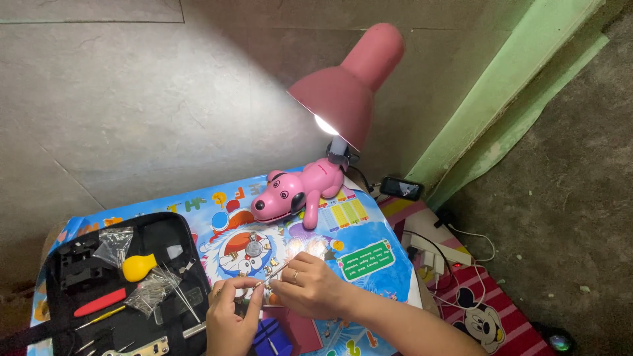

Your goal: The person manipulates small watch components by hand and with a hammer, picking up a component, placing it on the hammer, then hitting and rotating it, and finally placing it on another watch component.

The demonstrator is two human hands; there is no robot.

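My left hand (231,320) and my right hand (306,287) meet over a small table with a colourful cartoon-print top (369,260). Both pinch a thin metal tool or pin (273,273) between the fingertips; what exactly sits between them is too small to tell. A ring is on my right hand. Just beyond the fingers lies a small round silver watch part (254,248) with little metal bits around it. A blue block-shaped holder (270,336) rests below my hands.
An open black tool case (115,290) at the left holds a yellow blower bulb (138,266), a red-handled tool (100,302) and plastic bags. A pink dog-shaped desk lamp (300,191) shines on the table. A phone (401,188), chargers and cables lie at the right on a striped mat.
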